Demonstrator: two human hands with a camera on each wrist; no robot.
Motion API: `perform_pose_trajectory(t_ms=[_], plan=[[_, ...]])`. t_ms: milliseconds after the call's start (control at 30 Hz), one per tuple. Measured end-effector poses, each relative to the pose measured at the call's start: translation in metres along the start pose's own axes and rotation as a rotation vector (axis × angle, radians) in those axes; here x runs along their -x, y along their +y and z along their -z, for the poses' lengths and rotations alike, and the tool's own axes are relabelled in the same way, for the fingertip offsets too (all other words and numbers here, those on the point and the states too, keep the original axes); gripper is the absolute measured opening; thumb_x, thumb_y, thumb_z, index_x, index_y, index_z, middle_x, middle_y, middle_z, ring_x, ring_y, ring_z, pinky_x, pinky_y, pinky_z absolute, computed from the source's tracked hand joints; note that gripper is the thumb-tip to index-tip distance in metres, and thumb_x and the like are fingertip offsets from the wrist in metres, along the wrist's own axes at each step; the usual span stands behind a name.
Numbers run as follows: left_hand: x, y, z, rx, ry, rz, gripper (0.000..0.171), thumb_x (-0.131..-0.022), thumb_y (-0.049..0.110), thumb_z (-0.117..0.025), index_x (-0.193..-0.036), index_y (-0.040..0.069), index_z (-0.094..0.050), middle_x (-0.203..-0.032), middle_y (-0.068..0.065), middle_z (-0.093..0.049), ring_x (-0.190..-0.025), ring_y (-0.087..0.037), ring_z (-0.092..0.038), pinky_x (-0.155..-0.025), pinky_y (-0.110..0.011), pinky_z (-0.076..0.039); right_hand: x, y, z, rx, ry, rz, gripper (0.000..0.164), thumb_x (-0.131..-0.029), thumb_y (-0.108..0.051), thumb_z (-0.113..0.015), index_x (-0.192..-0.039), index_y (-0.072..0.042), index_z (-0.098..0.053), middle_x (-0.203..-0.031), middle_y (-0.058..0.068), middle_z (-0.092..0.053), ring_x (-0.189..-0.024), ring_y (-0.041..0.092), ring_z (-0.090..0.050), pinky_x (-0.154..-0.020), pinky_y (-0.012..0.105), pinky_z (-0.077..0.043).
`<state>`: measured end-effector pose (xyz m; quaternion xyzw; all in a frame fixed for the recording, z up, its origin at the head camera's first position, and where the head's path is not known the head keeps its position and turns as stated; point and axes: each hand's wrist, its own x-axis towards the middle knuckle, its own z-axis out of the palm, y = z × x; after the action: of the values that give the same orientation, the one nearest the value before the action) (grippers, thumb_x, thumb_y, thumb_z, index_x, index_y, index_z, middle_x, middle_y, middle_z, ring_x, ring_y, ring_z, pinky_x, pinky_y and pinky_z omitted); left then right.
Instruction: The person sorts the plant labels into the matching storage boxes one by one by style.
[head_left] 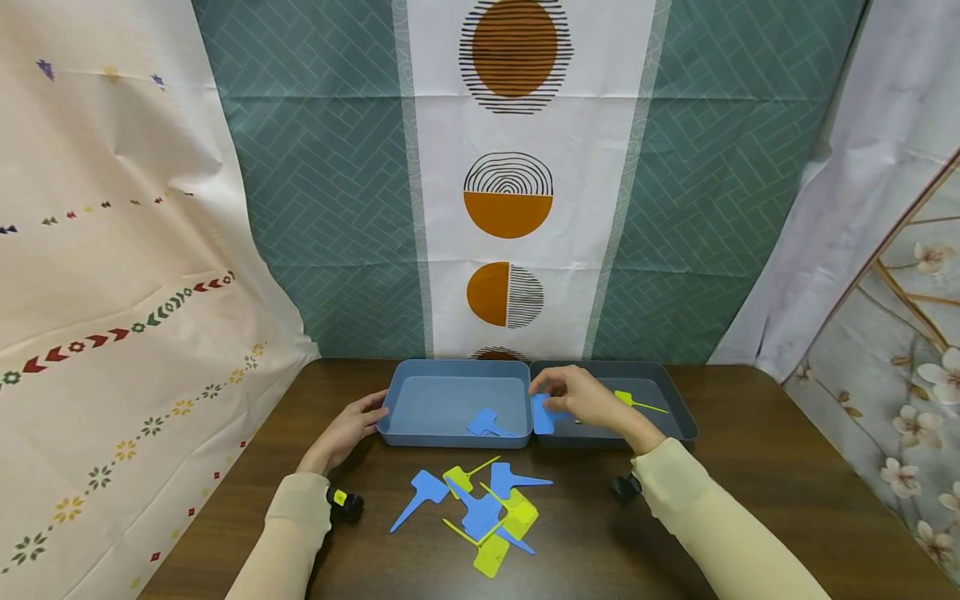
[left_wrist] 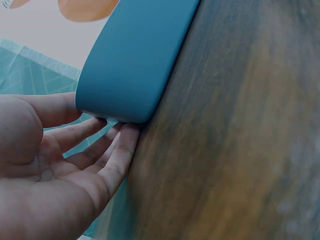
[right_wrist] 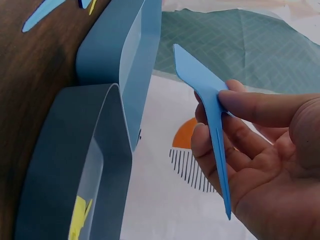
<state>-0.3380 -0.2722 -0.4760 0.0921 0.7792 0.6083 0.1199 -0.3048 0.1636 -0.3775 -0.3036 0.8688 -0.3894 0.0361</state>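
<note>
1. Right hand [head_left: 581, 398]: we find it held over the seam between the two trays, thumb and fingers [right_wrist: 260, 107] pinching a blue plant label [right_wrist: 207, 107]. From the right wrist camera, the label's broad end points toward the trays and its pointed stem runs down across the palm.
2. Left hand [head_left: 352, 427]: we record it resting against the outer left corner of the blue tray [head_left: 450, 371]. In the left wrist view the fingers [left_wrist: 117, 152] lie nearly straight under the tray's rounded corner, grasping nothing.
3. Blue tray: it sits on the wooden table [head_left: 787, 492], touching the grey tray [head_left: 675, 392] on its right. One blue label [head_left: 487, 423] lies inside it near the front wall.
4. Grey tray: we note one yellow label [head_left: 637, 402] lying inside it.
5. Loose pile [head_left: 480, 508]: blue and yellow labels lie overlapped on the table in front of the trays, between the two forearms, apart from either hand.
6. Surroundings: patterned cloth hangs behind the table, a central white strip [head_left: 517, 208] bearing orange and black circles. A floral fabric [head_left: 900, 392] stands at the right.
</note>
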Motion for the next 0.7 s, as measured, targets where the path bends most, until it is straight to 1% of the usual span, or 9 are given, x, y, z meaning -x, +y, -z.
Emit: perform_pose_trajectory(t_ms=[167, 300, 367, 433, 500, 533, 600, 667, 700], plan=[[0.000, -0.001, 0.002, 0.001, -0.001, 0.000, 0.057, -0.112, 0.011, -0.043, -0.163, -0.006, -0.021, -0.166, -0.030, -0.022, -0.151, -0.046, -0.031, -0.122, -0.059, -0.027, -0.015, 0.001, 0.000, 0.031, -0.010, -0.002, 0.021, -0.099, 0.006, -0.062, -0.114, -0.001, -0.075, -0.099, 0.005, -0.071, -0.082, 0.019, -0.058, -0.074, 0.033, -0.051], [0.000, -0.001, 0.002, 0.001, -0.001, 0.002, 0.057, -0.112, 0.011, -0.043, -0.163, -0.006, -0.021, -0.166, -0.030, -0.022, -0.150, -0.046, -0.031, -0.122, -0.059, -0.027, -0.028, 0.002, -0.001, 0.045, -0.018, -0.019, 0.022, -0.099, 0.006, -0.061, -0.113, -0.002, -0.076, -0.107, 0.008, -0.073, -0.091, 0.020, -0.062, -0.078, 0.033, -0.054], [0.000, 0.000, 0.002, 0.001, -0.001, 0.002, 0.057, -0.112, 0.011, -0.043, -0.163, -0.006, -0.021, -0.166, -0.030, -0.022, -0.150, -0.046, -0.031, -0.122, -0.059, -0.027, -0.033, 0.002, -0.001, 0.054, -0.026, -0.029, 0.023, -0.099, 0.006, -0.060, -0.113, -0.002, -0.077, -0.111, 0.010, -0.074, -0.089, 0.019, -0.061, -0.076, 0.032, -0.052], [0.000, 0.000, 0.002, 0.002, 0.000, 0.001, 0.057, -0.112, 0.010, -0.043, -0.163, -0.006, -0.021, -0.166, -0.030, -0.022, -0.150, -0.046, -0.031, -0.122, -0.059, -0.028, -0.038, 0.002, 0.000, 0.063, -0.036, -0.038, 0.025, -0.099, 0.007, -0.058, -0.113, -0.001, -0.077, -0.115, 0.013, -0.074, -0.080, 0.019, -0.057, -0.072, 0.032, -0.049], [0.000, 0.001, 0.001, -0.001, -0.001, -0.001, 0.057, -0.112, 0.010, -0.042, -0.163, -0.006, -0.021, -0.166, -0.030, -0.022, -0.150, -0.046, -0.031, -0.122, -0.059, -0.028, -0.042, 0.002, -0.001, 0.074, -0.043, -0.041, 0.027, -0.099, 0.009, -0.057, -0.113, -0.001, -0.078, -0.118, 0.015, -0.074, -0.081, 0.020, -0.059, -0.072, 0.032, -0.050], [0.000, 0.001, 0.001, -0.002, -0.001, -0.001, 0.057, -0.112, 0.010, -0.042, -0.163, -0.006, -0.021, -0.166, -0.030, -0.021, -0.150, -0.046, -0.031, -0.122, -0.059, -0.028, -0.043, 0.001, -0.001, 0.073, -0.047, -0.045, 0.028, -0.098, 0.009, -0.056, -0.113, 0.000, -0.078, -0.119, 0.016, -0.074, -0.083, 0.023, -0.061, -0.074, 0.034, -0.052], [0.000, 0.001, 0.000, 0.001, 0.000, 0.001, 0.057, -0.113, 0.010, -0.042, -0.163, -0.006, -0.021, -0.166, -0.030, -0.021, -0.150, -0.046, -0.031, -0.122, -0.059, -0.028, -0.046, -0.001, -0.001, 0.079, -0.048, -0.047, 0.028, -0.097, 0.010, -0.056, -0.112, 0.000, -0.078, -0.118, 0.016, -0.074, -0.092, 0.028, -0.066, -0.082, 0.039, -0.057], [0.000, 0.001, 0.000, 0.003, -0.001, 0.003, 0.057, -0.113, 0.010, -0.042, -0.163, -0.006, -0.021, -0.166, -0.030, -0.021, -0.151, -0.046, -0.030, -0.122, -0.059, -0.027, -0.048, -0.004, -0.002, 0.092, -0.045, -0.043, 0.028, -0.096, 0.011, -0.058, -0.110, 0.000, -0.079, -0.117, 0.015, -0.074, -0.106, 0.030, -0.068, -0.092, 0.044, -0.058], [0.001, 0.001, 0.000, 0.004, -0.001, 0.004, 0.057, -0.113, 0.010, -0.042, -0.163, -0.005, -0.021, -0.166, -0.030, -0.021, -0.151, -0.046, -0.030, -0.122, -0.059, -0.027, -0.050, -0.005, -0.003, 0.094, -0.042, -0.044, 0.028, -0.095, 0.011, -0.059, -0.110, 0.000, -0.079, -0.116, 0.014, -0.075, -0.107, 0.031, -0.067, -0.094, 0.046, -0.057]])
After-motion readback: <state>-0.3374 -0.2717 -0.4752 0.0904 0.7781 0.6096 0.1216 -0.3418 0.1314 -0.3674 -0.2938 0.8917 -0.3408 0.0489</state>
